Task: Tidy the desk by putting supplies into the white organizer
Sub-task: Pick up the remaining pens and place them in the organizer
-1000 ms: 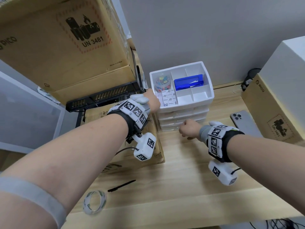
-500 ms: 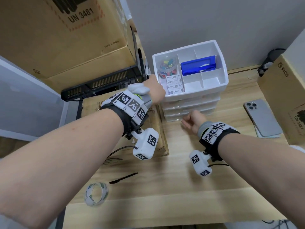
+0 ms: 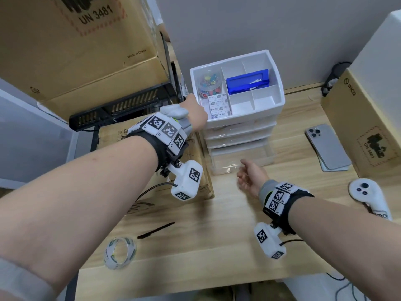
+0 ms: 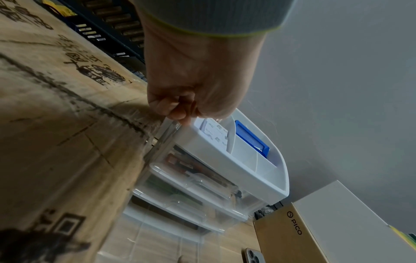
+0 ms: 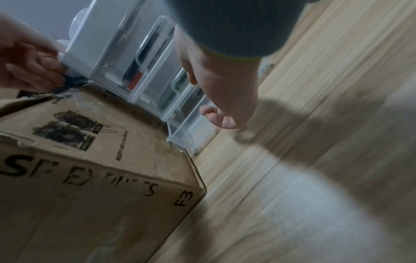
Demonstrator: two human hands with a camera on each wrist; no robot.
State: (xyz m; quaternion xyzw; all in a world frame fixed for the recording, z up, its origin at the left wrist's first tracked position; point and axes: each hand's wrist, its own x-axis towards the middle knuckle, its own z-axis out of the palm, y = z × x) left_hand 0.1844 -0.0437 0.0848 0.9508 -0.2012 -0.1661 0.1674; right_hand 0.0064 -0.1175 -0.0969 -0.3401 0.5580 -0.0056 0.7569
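The white organizer [image 3: 280,101] [image 4: 258,179] [image 5: 90,44] stands at the back of the desk, with clear drawers under its top tray. The tray holds a jar of clips [image 3: 209,83], a blue box [image 3: 247,82] and note pads [image 3: 218,105]. My left hand [image 3: 195,111] [image 4: 186,99] [image 5: 29,58] grips the tray's front left corner. The bottom drawer [image 3: 234,164] [image 5: 191,131] is pulled out. My right hand [image 3: 249,177] [image 5: 223,99] is just in front of it, fingers loosely curled, holding nothing. A tape roll [image 3: 120,253] and a black pen [image 3: 156,230] lie near the front left.
A low cardboard box [image 5: 90,160] sits directly left of the organizer. A phone [image 3: 327,146], a white controller [image 3: 366,196] and a PICO box [image 3: 368,127] are on the right. A large carton [image 3: 76,51] stands at the back left.
My right hand has drawn back toward me from the organizer's front, and the bottom drawer now stands out. Its fist has loosened. The left hand has stayed on the corner.
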